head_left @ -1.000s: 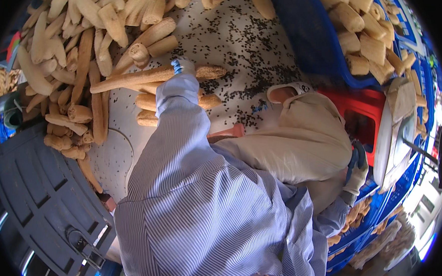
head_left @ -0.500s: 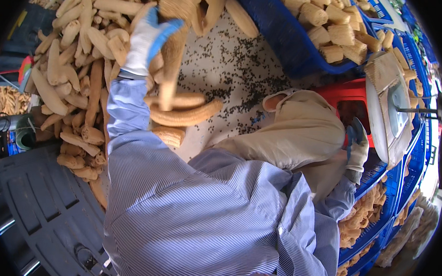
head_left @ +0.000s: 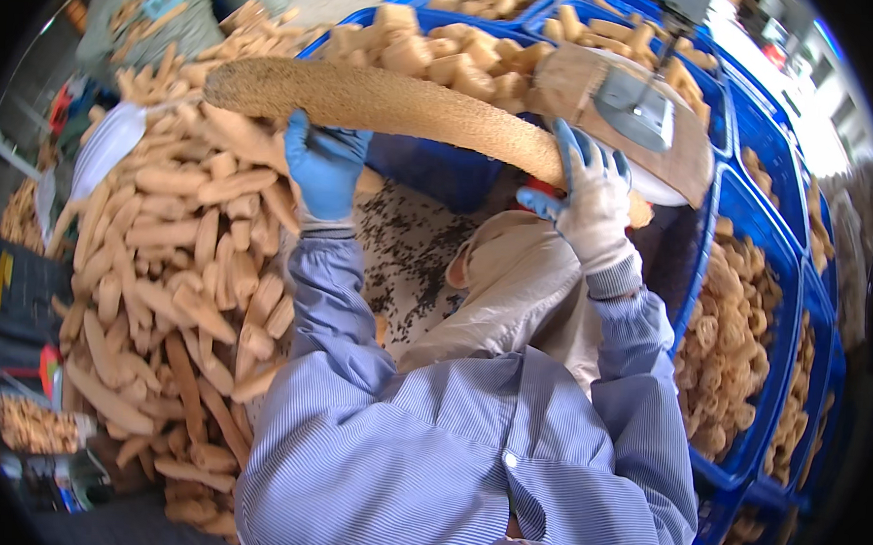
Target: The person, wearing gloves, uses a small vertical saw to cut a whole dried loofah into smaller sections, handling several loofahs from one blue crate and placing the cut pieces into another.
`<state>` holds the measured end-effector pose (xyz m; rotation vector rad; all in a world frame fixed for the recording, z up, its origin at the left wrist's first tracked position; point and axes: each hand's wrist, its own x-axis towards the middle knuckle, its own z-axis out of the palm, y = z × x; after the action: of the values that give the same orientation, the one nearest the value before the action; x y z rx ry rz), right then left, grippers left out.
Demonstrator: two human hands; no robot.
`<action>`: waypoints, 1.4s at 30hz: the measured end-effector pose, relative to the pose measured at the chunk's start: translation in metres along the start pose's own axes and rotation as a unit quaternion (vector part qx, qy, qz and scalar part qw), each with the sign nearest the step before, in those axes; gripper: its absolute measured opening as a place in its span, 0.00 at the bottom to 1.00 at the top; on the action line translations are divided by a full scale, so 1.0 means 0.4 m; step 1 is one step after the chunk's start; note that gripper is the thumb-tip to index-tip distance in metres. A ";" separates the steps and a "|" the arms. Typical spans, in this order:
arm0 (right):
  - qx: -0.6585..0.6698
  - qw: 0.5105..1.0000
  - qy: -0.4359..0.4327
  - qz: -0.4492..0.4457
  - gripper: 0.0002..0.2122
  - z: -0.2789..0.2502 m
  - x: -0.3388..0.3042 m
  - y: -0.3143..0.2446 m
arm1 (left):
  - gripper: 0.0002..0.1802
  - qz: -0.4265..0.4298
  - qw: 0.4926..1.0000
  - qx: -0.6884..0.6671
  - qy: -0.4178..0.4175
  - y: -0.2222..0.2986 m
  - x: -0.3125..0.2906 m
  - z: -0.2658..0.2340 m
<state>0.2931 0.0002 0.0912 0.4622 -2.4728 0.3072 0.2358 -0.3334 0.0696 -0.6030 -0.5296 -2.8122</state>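
Note:
A long, curved dried loofah point(head_left: 396, 103) is held up crosswise in front of me. Its thick, darker end points left and the narrower, paler end points right. My left hand point(head_left: 328, 173), in a blue-coated glove, grips it from below towards the thick end, the fingers partly hidden behind. Around the narrow end closes my right hand point(head_left: 598, 202), in a white glove with blue fingers. Just beyond that hand is a worn board point(head_left: 575, 87) with a metal plate point(head_left: 635, 110) and an upright rod. A little red shows below the narrow end.
At the left lies a large heap of loofahs point(head_left: 159, 297). A blue crate point(head_left: 432, 169) ahead holds cut chunks, and more blue crates with loofah pieces point(head_left: 723, 357) line the right. Small dark bits point(head_left: 407, 261) litter the floor. A greenish sack point(head_left: 153, 21) stands far left.
My left hand has come back from the heap with the long loofah. My right hand has risen from beside my leg onto its narrow end. The view has shifted too.

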 end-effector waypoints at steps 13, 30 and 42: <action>-0.206 0.962 -0.064 0.166 0.33 -0.034 -0.052 0.568 | 0.36 -0.107 0.787 0.561 -0.235 -0.532 0.008 0.125; -0.217 0.955 -0.117 0.166 0.31 0.131 0.113 0.745 | 0.37 0.014 0.251 0.868 -0.428 -0.910 0.402 0.112; -0.272 0.927 -0.184 0.181 0.29 0.154 0.193 0.802 | 0.37 -0.021 0.226 0.892 -0.390 -0.985 0.470 0.099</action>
<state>0.0766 0.2537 0.0526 -0.1962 -2.8466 -0.3603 -0.0287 0.0160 0.0661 -0.9344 -2.7527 0.0645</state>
